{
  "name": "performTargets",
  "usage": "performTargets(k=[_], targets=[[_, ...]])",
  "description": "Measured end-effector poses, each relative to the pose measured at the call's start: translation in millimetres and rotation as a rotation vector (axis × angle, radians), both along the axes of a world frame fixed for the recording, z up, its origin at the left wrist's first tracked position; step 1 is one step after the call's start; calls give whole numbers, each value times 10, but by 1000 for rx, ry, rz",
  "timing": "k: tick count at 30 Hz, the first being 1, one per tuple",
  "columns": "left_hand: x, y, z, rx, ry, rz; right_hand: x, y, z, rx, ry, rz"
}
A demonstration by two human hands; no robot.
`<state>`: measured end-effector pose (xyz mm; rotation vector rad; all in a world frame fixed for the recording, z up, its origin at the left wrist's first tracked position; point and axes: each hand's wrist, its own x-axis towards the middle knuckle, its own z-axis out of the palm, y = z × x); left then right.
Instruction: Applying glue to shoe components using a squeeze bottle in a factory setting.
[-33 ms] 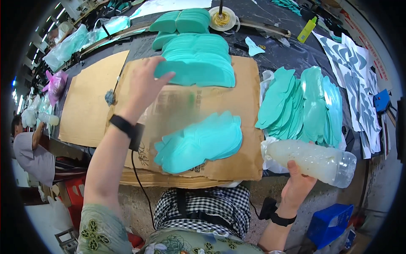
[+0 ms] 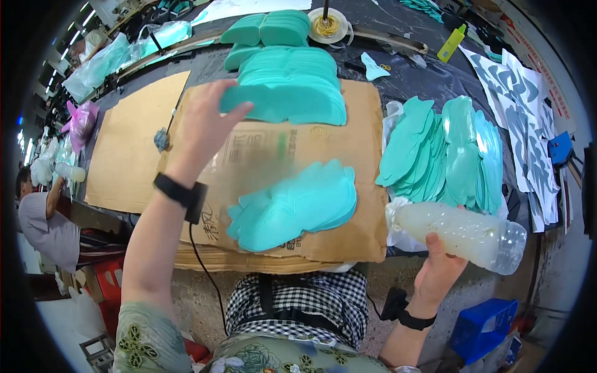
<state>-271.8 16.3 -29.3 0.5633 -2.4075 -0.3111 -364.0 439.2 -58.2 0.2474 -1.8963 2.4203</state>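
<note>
My left hand is closed on the left end of a teal insole-shaped sheet at the front of a tall teal stack. Its thumb lies in front of the sheet, and the other fingertips are partly hidden. In my right hand is a clear plastic bottle with cloudy whitish contents. The bottle lies tilted, its white-wrapped narrow end toward the cardboard. Between the hands, a fanned pile of teal insole sheets rests on the cardboard.
More teal sheets lie at the right beside printed white sheets. A spool and a yellow bottle stand at the back. A blue basket sits low right. Another person works at far left.
My left hand and the end of the teal sheet have shifted slightly left. The bottle in my right hand has moved a little to the right.
</note>
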Motion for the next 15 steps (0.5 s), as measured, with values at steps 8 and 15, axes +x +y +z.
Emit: performTargets(k=[8,15], targets=[[1130,1145,-51,146,-5,12,150,-185,233,-162,163,20],[1260,1508,-532,16,-271,69,398,-864,159,274,293,355]])
